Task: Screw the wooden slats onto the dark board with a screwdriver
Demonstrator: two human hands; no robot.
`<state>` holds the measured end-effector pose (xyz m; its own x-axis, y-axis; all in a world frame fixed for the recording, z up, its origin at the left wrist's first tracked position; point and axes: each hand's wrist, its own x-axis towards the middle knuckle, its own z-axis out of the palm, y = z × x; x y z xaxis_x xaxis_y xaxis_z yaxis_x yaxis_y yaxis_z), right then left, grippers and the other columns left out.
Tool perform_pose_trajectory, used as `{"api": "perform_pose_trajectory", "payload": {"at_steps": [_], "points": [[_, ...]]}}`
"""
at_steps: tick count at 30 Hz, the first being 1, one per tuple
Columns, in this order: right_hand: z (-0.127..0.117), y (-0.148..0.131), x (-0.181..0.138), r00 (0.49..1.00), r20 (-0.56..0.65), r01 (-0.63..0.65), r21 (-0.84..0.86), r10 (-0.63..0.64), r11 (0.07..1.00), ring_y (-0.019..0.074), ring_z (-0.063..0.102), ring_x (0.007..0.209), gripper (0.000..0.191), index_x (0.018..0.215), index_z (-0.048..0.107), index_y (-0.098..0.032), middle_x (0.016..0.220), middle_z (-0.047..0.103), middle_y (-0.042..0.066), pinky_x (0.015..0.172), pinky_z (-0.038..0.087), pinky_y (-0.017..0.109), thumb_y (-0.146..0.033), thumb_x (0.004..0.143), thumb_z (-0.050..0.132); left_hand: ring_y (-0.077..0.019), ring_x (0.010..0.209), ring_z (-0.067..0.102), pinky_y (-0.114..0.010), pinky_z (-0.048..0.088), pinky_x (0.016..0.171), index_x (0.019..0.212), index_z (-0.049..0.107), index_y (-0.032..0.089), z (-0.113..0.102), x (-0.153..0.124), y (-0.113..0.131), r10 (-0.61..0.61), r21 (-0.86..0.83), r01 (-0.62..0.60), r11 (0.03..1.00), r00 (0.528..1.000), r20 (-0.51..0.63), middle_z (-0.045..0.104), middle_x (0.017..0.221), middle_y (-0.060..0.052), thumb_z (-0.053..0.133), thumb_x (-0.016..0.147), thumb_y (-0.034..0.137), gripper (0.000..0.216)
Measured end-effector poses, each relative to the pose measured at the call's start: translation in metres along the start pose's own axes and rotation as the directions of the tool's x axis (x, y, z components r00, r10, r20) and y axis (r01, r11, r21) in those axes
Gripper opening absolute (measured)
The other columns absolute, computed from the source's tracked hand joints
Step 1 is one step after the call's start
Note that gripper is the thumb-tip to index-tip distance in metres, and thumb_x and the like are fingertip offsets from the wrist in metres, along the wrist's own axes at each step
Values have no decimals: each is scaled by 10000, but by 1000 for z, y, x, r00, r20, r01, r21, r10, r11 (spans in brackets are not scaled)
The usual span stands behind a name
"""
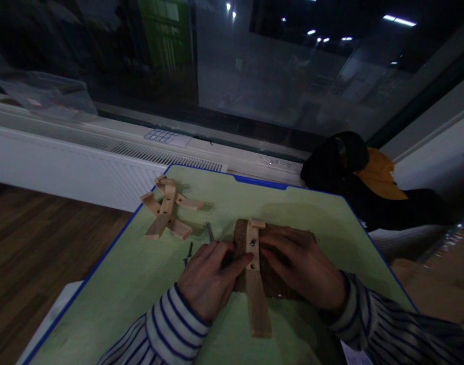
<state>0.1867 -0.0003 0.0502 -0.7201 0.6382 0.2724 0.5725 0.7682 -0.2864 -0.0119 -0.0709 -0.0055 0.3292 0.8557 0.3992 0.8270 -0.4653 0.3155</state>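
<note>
A narrow wooden piece with a flared lower end (258, 309) lies over a brown cardboard piece (283, 284) on the table. A screw head (252, 243) shows in its upper hole, and a second hole sits lower down. My left hand (211, 279) has its fingers curled, and its thumb presses on the wooden piece's left side by the lower hole. From the right, my right hand (302, 266) rests over the cardboard, its bent fingertips against the wooden piece's edge. Their undersides are hidden. A metal bolt (209, 231) and a dark screw (189, 251) lie beyond my left hand.
At the table's (121, 304) far left stands a wooden figure (167, 208) with several splayed limbs. A radiator (83, 162) and windowsill run behind the table. A black and orange cap (380, 172) lies on dark cloth at the right; a clear plastic box (49, 94) sits at the left.
</note>
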Motion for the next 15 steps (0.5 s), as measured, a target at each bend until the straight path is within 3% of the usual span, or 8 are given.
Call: {"api": "perform_pose_trajectory", "payload": {"at_steps": [7,9,12,15], "points": [[-10,-1,-11,998,-50,29,-29,-30,999,176,609,947,213,1057,581,-206,1032,650,47,831,525,350,-169,859,510,-243,856,549,-440,515,738,1314,436,232,-7,-1,-3,9,31,-8,999,999,-41,569,976,-95,431,786,70,553],[-12,-2,-16,999,-45,20,-32,-21,999,179,615,936,216,1062,574,-213,1028,649,41,817,534,356,-174,860,507,-240,867,567,-423,510,768,1232,496,179,-11,-2,-7,-58,31,62,998,991,-124,596,964,-96,436,787,86,458],[-15,-2,-25,999,-33,1,-30,-2,1000,172,635,878,226,1075,562,-225,1017,653,32,762,554,351,-175,865,496,-211,796,602,-349,511,731,958,579,153,-17,-6,-16,-231,-12,235,972,947,-224,624,845,-71,457,812,153,190],[-20,-2,-34,999,-46,4,-53,-7,999,165,644,851,224,1077,561,-227,1016,651,36,738,561,340,-179,874,479,-193,694,614,-309,496,638,860,570,168,-21,-9,-23,-361,0,363,932,926,-114,626,767,-46,470,806,193,116]]}}
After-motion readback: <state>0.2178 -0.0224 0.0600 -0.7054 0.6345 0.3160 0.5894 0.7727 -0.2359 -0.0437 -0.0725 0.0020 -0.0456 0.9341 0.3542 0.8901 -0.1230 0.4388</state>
